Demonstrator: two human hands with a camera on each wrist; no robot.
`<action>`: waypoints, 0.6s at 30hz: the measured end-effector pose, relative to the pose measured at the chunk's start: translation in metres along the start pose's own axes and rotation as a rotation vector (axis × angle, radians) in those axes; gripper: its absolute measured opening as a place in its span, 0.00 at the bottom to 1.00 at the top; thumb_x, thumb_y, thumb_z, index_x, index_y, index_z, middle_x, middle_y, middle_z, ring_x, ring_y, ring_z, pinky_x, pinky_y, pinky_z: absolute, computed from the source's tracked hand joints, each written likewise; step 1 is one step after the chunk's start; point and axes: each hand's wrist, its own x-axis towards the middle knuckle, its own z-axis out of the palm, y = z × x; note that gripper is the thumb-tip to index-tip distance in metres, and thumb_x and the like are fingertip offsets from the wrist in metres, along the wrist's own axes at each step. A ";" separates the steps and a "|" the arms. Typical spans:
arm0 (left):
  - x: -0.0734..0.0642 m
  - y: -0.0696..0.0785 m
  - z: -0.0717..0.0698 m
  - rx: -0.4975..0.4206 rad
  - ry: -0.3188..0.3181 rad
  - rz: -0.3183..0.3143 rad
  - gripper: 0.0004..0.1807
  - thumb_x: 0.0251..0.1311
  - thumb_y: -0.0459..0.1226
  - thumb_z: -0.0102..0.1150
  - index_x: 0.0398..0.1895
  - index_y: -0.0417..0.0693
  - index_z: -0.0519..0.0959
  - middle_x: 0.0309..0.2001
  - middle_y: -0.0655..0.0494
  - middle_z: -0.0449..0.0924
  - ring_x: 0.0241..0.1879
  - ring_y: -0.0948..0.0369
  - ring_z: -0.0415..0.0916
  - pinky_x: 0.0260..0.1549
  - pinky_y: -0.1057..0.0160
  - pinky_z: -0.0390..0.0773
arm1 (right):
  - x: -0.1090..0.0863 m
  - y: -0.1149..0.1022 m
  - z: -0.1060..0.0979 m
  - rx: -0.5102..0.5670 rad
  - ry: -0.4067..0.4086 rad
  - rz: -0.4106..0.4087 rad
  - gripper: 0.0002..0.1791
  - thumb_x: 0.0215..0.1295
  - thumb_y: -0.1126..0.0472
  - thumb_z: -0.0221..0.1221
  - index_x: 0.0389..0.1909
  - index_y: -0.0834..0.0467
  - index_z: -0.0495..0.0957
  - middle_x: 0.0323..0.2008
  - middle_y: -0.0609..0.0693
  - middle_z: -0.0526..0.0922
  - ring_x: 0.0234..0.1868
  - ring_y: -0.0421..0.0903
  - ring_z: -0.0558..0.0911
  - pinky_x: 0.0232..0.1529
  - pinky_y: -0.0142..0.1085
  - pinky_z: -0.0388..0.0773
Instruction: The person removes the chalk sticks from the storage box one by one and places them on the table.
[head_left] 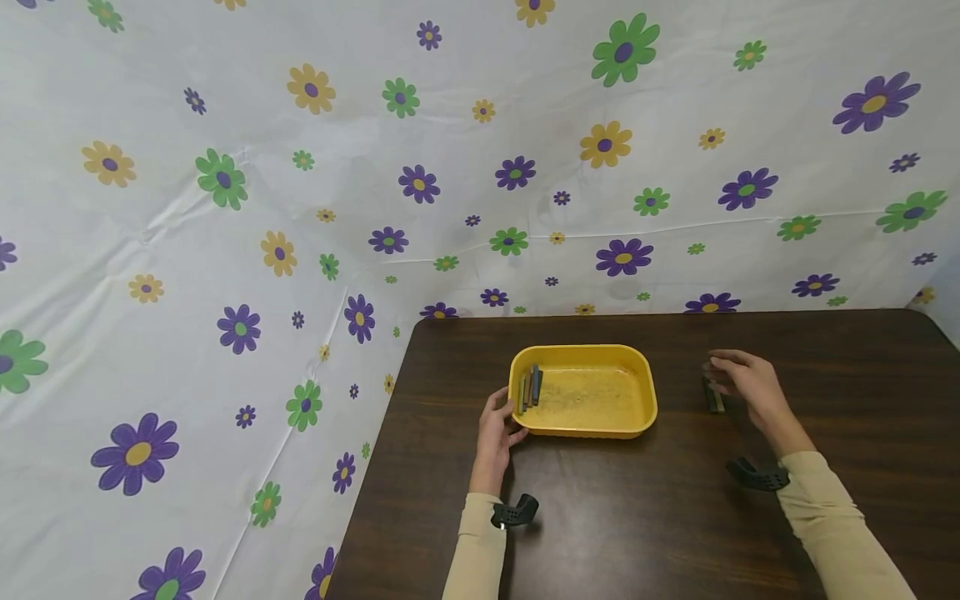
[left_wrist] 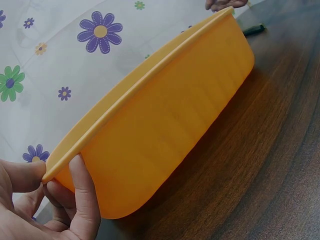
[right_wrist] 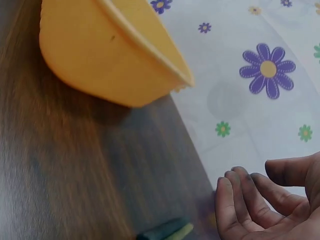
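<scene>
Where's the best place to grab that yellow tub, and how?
Probably pinch the yellow tub by its rim at both short ends, coming from left and right: it sits upright with a narrow lip standing above the table, and the left hand pinches that rim.

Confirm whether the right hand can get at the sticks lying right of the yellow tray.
Probably yes: the right hand looks empty and is close by those sticks, and the yellow tray stands apart from them, so nothing seems to block the way.
</scene>
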 end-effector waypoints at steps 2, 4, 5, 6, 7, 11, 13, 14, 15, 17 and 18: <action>0.000 0.000 0.000 0.001 -0.001 0.004 0.24 0.79 0.39 0.51 0.73 0.42 0.69 0.55 0.35 0.79 0.35 0.58 0.81 0.32 0.62 0.80 | 0.001 -0.003 0.003 0.040 -0.008 -0.005 0.24 0.81 0.58 0.53 0.65 0.74 0.69 0.35 0.34 0.85 0.38 0.34 0.85 0.40 0.32 0.84; 0.000 0.000 0.001 0.000 -0.002 0.006 0.24 0.79 0.39 0.51 0.73 0.42 0.69 0.56 0.35 0.79 0.35 0.59 0.81 0.32 0.62 0.80 | 0.001 -0.007 0.007 0.050 -0.012 -0.014 0.24 0.81 0.57 0.54 0.64 0.73 0.69 0.35 0.33 0.85 0.39 0.35 0.85 0.40 0.32 0.84; -0.001 0.000 0.001 0.000 -0.002 0.007 0.24 0.79 0.39 0.51 0.73 0.42 0.69 0.56 0.35 0.79 0.35 0.59 0.81 0.32 0.62 0.80 | 0.001 -0.009 0.009 0.047 -0.013 -0.020 0.25 0.81 0.57 0.53 0.65 0.73 0.69 0.35 0.33 0.85 0.39 0.35 0.85 0.41 0.32 0.84; -0.001 0.000 0.001 0.000 -0.001 0.007 0.24 0.79 0.39 0.51 0.73 0.42 0.69 0.56 0.35 0.79 0.35 0.59 0.81 0.32 0.62 0.80 | 0.001 -0.012 0.012 0.037 -0.015 -0.026 0.26 0.81 0.56 0.53 0.66 0.74 0.68 0.36 0.33 0.85 0.39 0.34 0.85 0.41 0.32 0.84; -0.001 0.001 0.001 0.000 -0.002 0.008 0.24 0.79 0.39 0.51 0.73 0.42 0.69 0.56 0.34 0.79 0.35 0.59 0.82 0.32 0.62 0.80 | 0.001 -0.014 0.014 0.033 -0.014 -0.029 0.27 0.82 0.55 0.52 0.67 0.75 0.67 0.36 0.33 0.85 0.40 0.34 0.85 0.42 0.32 0.84; 0.000 0.000 0.001 -0.001 -0.001 0.006 0.24 0.79 0.39 0.51 0.73 0.42 0.69 0.55 0.34 0.79 0.34 0.58 0.81 0.32 0.62 0.80 | 0.002 -0.022 0.023 0.044 -0.025 -0.034 0.31 0.82 0.54 0.52 0.70 0.76 0.63 0.37 0.33 0.84 0.40 0.34 0.85 0.42 0.30 0.83; 0.000 0.000 0.000 -0.001 0.000 0.004 0.24 0.79 0.39 0.51 0.73 0.42 0.69 0.55 0.34 0.79 0.34 0.59 0.81 0.32 0.62 0.80 | 0.003 -0.026 0.028 0.064 -0.034 -0.029 0.30 0.82 0.55 0.52 0.70 0.76 0.63 0.37 0.34 0.84 0.40 0.33 0.85 0.42 0.29 0.83; 0.000 0.000 0.000 -0.002 0.001 0.002 0.24 0.79 0.39 0.51 0.73 0.42 0.69 0.55 0.35 0.79 0.34 0.59 0.81 0.32 0.62 0.80 | 0.004 -0.027 0.029 0.074 -0.039 -0.026 0.30 0.82 0.56 0.52 0.70 0.76 0.63 0.37 0.34 0.84 0.39 0.33 0.85 0.42 0.30 0.83; 0.000 0.000 0.000 -0.001 0.002 0.001 0.24 0.79 0.39 0.51 0.73 0.42 0.69 0.55 0.35 0.79 0.35 0.59 0.81 0.32 0.62 0.80 | 0.005 -0.028 0.031 0.084 -0.044 -0.023 0.29 0.82 0.56 0.52 0.70 0.76 0.63 0.37 0.35 0.85 0.39 0.32 0.85 0.42 0.30 0.83; -0.001 0.000 0.000 0.000 0.002 0.000 0.24 0.79 0.39 0.51 0.73 0.42 0.69 0.55 0.35 0.79 0.35 0.59 0.81 0.32 0.62 0.80 | 0.007 -0.029 0.034 0.092 -0.053 -0.018 0.29 0.82 0.58 0.52 0.70 0.76 0.63 0.37 0.35 0.85 0.38 0.32 0.84 0.42 0.30 0.83; -0.001 0.000 0.000 0.000 0.003 0.000 0.24 0.79 0.39 0.51 0.73 0.42 0.69 0.55 0.35 0.80 0.35 0.59 0.81 0.32 0.62 0.80 | 0.008 -0.030 0.036 0.096 -0.056 -0.014 0.29 0.82 0.58 0.51 0.70 0.77 0.62 0.37 0.35 0.85 0.38 0.32 0.84 0.42 0.30 0.83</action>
